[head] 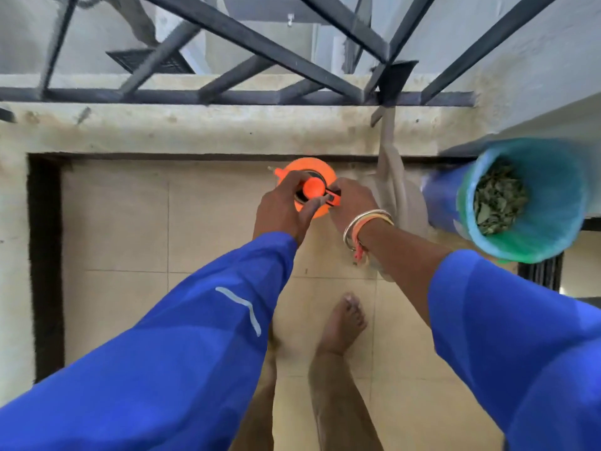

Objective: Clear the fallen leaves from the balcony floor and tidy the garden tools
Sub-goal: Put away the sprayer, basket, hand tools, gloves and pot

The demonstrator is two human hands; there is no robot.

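Orange round plastic garden sprayer (317,172), upright, viewed end-on: left grip (281,208) curled round its top knob, right grip (353,203) pinching its handle; both equally near.

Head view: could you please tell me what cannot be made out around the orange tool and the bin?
The orange tool: head view, the left hand and right hand grip its top, and the straight-down angle hides its body.
The bin: head view, motion blur smears it; the depth of the leaves is unclear.
The left foot: head view, the left sleeve covers it.
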